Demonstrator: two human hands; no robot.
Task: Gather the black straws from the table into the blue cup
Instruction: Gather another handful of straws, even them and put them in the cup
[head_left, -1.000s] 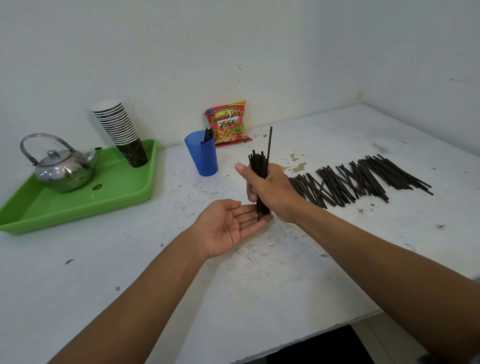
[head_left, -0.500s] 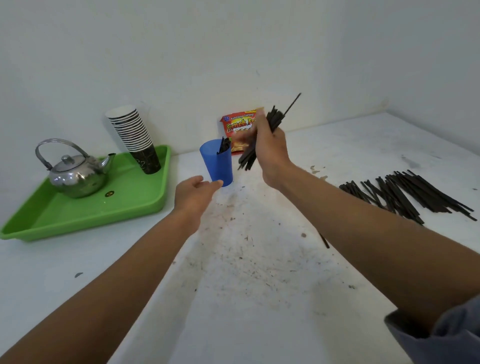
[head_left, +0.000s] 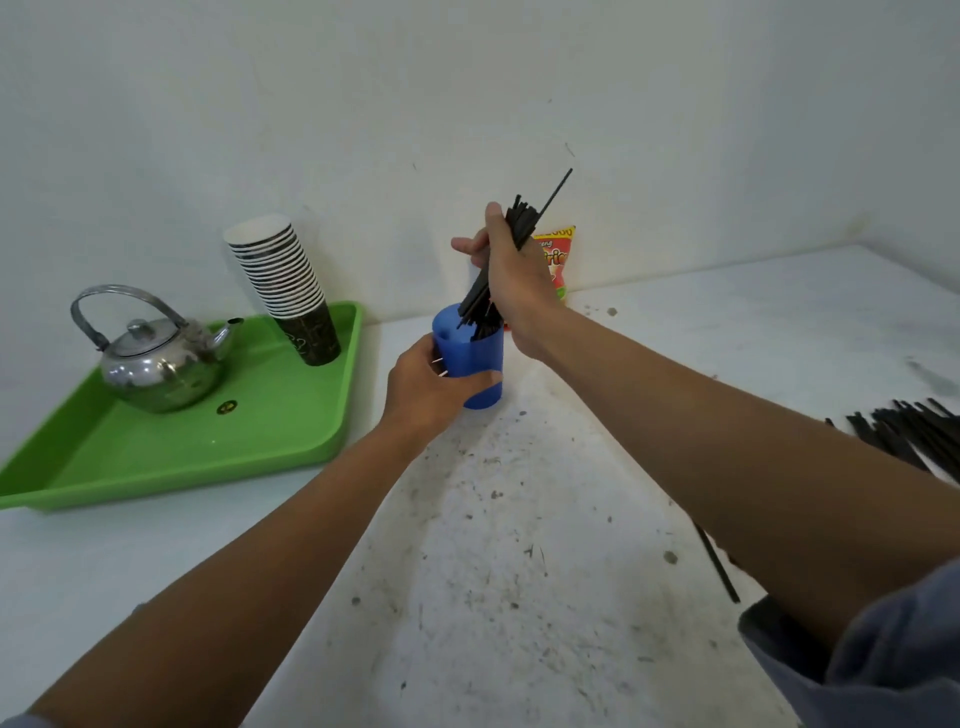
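The blue cup (head_left: 480, 356) stands on the white table near the back wall. My left hand (head_left: 428, 389) is wrapped around its left side and front. My right hand (head_left: 511, 270) grips a bundle of black straws (head_left: 522, 218) above the cup, tilted, with the lower ends of the straws dipping into the cup's mouth. One straw sticks out higher than the rest. More black straws (head_left: 904, 431) lie in a row on the table at the far right, partly hidden by my right arm. A single loose straw (head_left: 719, 564) lies under my right forearm.
A green tray (head_left: 291, 431) at the left holds a metal kettle (head_left: 156, 364) and a tilted stack of paper cups (head_left: 285, 280). A red snack bag (head_left: 558, 254) leans on the wall behind my right hand. The table (head_left: 519, 571) is stained and speckled.
My right hand carried the straw bundle from the table's middle to above the cup and lowered its ends into it. My left hand went from palm-up to gripping the cup.
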